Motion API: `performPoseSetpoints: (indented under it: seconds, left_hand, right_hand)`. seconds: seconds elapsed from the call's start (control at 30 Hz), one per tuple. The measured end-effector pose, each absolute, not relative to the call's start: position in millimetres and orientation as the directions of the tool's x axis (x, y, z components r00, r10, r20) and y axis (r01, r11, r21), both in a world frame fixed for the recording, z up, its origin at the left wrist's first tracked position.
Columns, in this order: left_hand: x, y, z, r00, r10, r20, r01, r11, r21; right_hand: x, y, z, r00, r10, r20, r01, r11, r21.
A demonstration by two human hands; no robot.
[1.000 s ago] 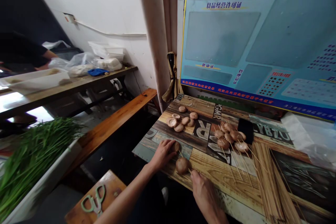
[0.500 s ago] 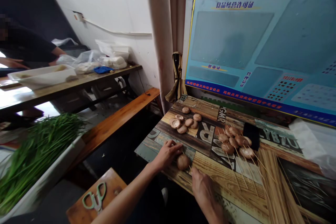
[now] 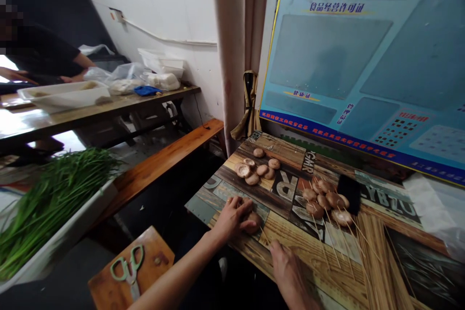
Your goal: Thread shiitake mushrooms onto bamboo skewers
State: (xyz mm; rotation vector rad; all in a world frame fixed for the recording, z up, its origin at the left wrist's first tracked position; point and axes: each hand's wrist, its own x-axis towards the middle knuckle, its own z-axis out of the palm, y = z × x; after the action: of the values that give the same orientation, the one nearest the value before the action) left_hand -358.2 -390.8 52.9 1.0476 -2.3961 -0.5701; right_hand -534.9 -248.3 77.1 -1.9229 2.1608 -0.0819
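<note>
My left hand [image 3: 232,218] is on the table's near left part, fingers curled over a brown mushroom [image 3: 256,221]; the fingers partly cover it. A thin bamboo skewer [image 3: 264,236] runs from this mushroom to my right hand [image 3: 287,264], which pinches its other end low at the table's near edge. Loose mushrooms [image 3: 262,170], a few with pale undersides up, lie beyond my left hand. Right of centre, several skewered mushrooms [image 3: 325,197] rest in a pile, their sticks pointing toward me. A thick bundle of bare skewers [image 3: 379,256] lies at the right.
A black phone [image 3: 349,193] lies behind the skewered pile. White plastic [image 3: 428,208] is at the table's right end. To the left are scissors [image 3: 129,269] on a wooden stool [image 3: 156,247], a crate of green leaves [image 3: 54,193], and a bench [image 3: 170,164]. A person [image 3: 43,53] works behind.
My left hand has moved onto the mushroom and its fingers now wrap over it. My right hand has shifted slightly right and down, still pinching the skewer. The view has turned slightly left.
</note>
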Motion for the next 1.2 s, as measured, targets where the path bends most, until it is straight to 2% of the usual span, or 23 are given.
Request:
performPoseSetpoints:
  seconds: [0.13,0.37,0.5,0.73,0.8,0.9,1.0,1.03,1.07,1.1,1.2]
  left_hand:
    - [-359,-392,49,-0.604,-0.752,0.264,-0.572,0.64,0.514]
    - [-359,-390,50,-0.605,-0.743,0.288,-0.569,0.655,0.497]
    - [-356,-393,48,-0.617,-0.734,0.282,-0.553,0.66,0.508]
    - [-339,-432,63,-0.41,-0.822,0.394,-0.563,0.568,0.6]
    - [-336,-438,65,-0.385,-0.818,0.428,-0.559,0.576,0.597]
    - [-332,-435,57,-0.369,-0.81,0.455,-0.553,0.585,0.593]
    - [-326,-428,43,-0.394,-0.806,0.441,-0.547,0.591,0.592]
    - [-324,-426,39,-0.4,-0.807,0.435,-0.546,0.591,0.594]
    - [-323,-425,36,-0.403,-0.808,0.429,-0.545,0.589,0.597]
    - [-323,-424,35,-0.403,-0.809,0.427,-0.543,0.587,0.6]
    - [-327,-419,39,-0.4,-0.805,0.438,-0.532,0.593,0.605]
  right_hand:
    - [-531,-250,72,-0.106,-0.991,-0.083,-0.972,0.121,-0.203]
    - [-512,-290,96,-0.13,-0.982,-0.137,-0.961,0.159,-0.226]
    - [-517,-288,98,-0.119,-0.985,-0.127,-0.948,0.151,-0.281]
    - [-515,-276,91,-0.175,-0.982,-0.064,-0.928,0.187,-0.322]
    - [-523,-269,89,-0.216,-0.976,-0.009,-0.902,0.203,-0.38]
    - [-569,-249,94,-0.328,-0.93,0.165,-0.869,0.229,-0.438]
    - [-650,-215,111,-0.549,-0.766,0.335,-0.818,0.408,-0.407]
    - [-679,-202,118,-0.622,-0.702,0.347,-0.777,0.501,-0.381]
    - [-706,-191,125,-0.678,-0.659,0.324,-0.734,0.587,-0.342]
    - [-731,-181,131,-0.732,-0.637,0.241,-0.681,0.677,-0.281]
    - [-781,-164,143,-0.858,-0.5,-0.114,-0.495,0.866,-0.072]
